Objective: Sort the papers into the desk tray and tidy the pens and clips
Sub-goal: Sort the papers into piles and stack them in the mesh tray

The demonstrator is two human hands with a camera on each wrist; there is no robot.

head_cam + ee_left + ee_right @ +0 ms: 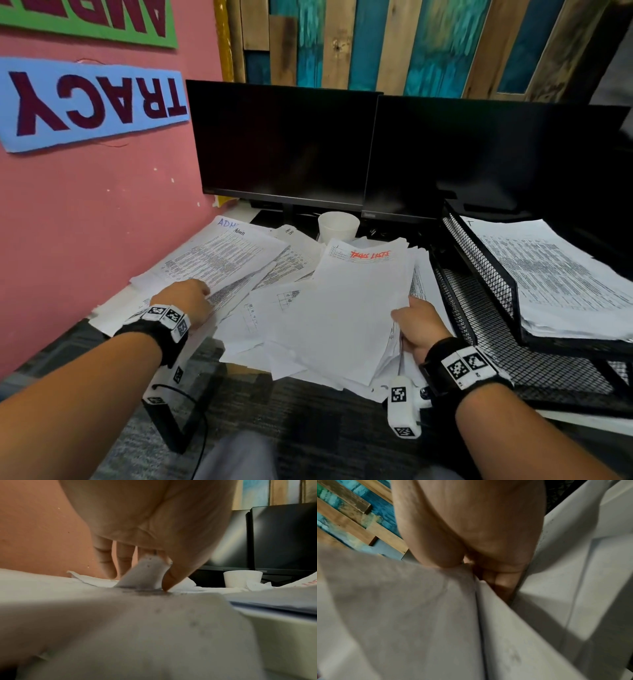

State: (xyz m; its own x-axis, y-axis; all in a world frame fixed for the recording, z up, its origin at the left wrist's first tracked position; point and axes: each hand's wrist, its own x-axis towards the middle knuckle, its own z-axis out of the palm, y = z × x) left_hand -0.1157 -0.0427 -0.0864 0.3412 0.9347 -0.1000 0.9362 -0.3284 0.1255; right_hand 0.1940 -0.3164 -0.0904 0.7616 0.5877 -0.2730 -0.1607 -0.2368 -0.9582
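Papers [260,274] lie in loose, overlapping heaps across the bench [113,308], between the pink wall on the left and the black mesh tray [479,274] on the right, whose upper shelf already carries a printed stack [561,277]. From the head view my left hand [186,301] rests on the left heap, the one with "Admin" written at its far corner, but the fingers are hidden under my knuckles there. The left wrist view shows them better: my thumb tip [167,584] presses down on the sheets while a corner of paper [145,573] is lifted between it and my fingers [104,559], so I am pinching that corner. My right hand [419,329] has hold of the right edge of the bundle with red lettering [359,301], near the tray, thumb on top. Only the right wrist view shows my other fingers [498,585] tucked beneath that bundle, with more sheets fanning away to each side. A white paper cup [337,226] stands at the far side of the heaps, in front of two dark monitors [284,144]; the left wrist view shows it too.
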